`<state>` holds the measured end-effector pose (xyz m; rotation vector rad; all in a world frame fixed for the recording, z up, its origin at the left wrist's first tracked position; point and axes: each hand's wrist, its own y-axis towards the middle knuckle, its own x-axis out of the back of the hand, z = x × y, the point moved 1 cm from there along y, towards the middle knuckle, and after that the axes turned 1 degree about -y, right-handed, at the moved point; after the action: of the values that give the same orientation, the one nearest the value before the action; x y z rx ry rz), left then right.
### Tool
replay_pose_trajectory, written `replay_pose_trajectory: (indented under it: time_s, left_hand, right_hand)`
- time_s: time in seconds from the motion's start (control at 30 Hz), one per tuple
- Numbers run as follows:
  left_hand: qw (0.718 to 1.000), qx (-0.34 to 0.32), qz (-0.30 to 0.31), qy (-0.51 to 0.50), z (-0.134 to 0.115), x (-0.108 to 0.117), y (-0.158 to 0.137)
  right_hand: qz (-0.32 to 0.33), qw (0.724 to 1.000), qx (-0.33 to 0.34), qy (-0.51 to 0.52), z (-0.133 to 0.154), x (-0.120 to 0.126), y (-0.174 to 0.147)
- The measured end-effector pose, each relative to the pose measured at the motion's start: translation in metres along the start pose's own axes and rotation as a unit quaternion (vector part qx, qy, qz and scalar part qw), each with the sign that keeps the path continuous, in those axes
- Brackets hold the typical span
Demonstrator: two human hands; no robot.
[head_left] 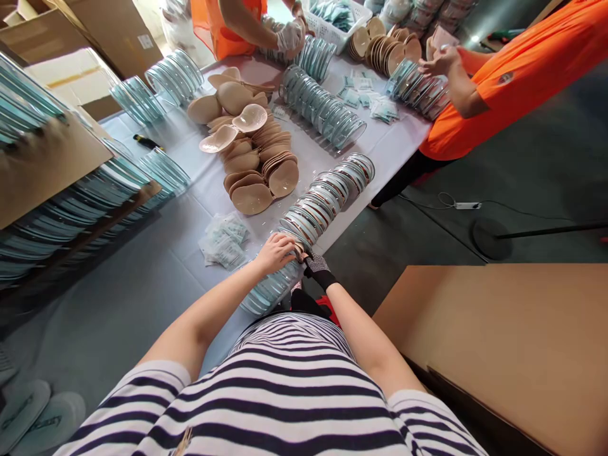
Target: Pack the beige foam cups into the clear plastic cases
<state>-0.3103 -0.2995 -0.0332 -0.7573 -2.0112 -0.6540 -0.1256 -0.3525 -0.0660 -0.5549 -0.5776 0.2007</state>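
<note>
My left hand [277, 253] is bare, its fingers curled over the near end of a row of clear round plastic cases [313, 209] with tan and white contents. My right hand [317, 265], in a dark dotted glove, meets it at the table edge with fingers closed. Something small and tan shows between the hands; its kind is hidden by the fingers. Under my left forearm more clear cases [266, 292] stand on edge. A pile of white printed sachets [225, 240] lies left of my left hand. Beyond it are stacked beige stick-on bra cups [260, 180].
Another row of clear cases [323, 107] stands farther back on the white-covered table [192, 199]. Two co-workers in orange shirts [532, 82] handle items at the far side. Stacked cases [71, 221] fill the left; a large cardboard box [513, 329] stands at right.
</note>
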Motion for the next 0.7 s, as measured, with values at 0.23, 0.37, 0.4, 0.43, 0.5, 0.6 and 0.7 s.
replay_pose_trajectory:
  time_s: [0.23,0.37,0.4,0.43,0.5,0.6,0.7]
  left_hand:
    - [0.999,-0.031,0.021,-0.019,-0.001,0.005,0.006]
    - [0.999,-0.018,0.034,-0.023,-0.002,0.007,0.008]
    - [0.999,-0.014,0.035,-0.025,-0.003,0.007,0.008]
    - [0.999,-0.011,0.035,-0.027,-0.003,0.007,0.008]
    - [0.999,-0.01,0.036,-0.033,-0.004,0.007,0.008]
    - [0.998,-0.026,0.04,-0.042,-0.006,0.008,0.006]
    - [0.998,-0.034,0.045,-0.033,-0.007,0.01,0.006]
  right_hand:
    - [-0.068,0.988,0.013,-0.139,0.013,0.004,-0.008]
    - [-0.062,0.975,0.036,-0.209,0.022,0.006,-0.02]
    - [-0.053,0.973,0.04,-0.223,0.023,0.007,-0.021]
    - [-0.043,0.97,0.04,-0.235,0.025,0.007,-0.021]
    - [-0.028,0.968,0.038,-0.248,0.027,0.007,-0.019]
    - [-0.018,0.976,0.02,-0.215,0.028,0.005,-0.01]
    - [-0.01,0.986,0.012,-0.164,0.028,0.006,0.0]
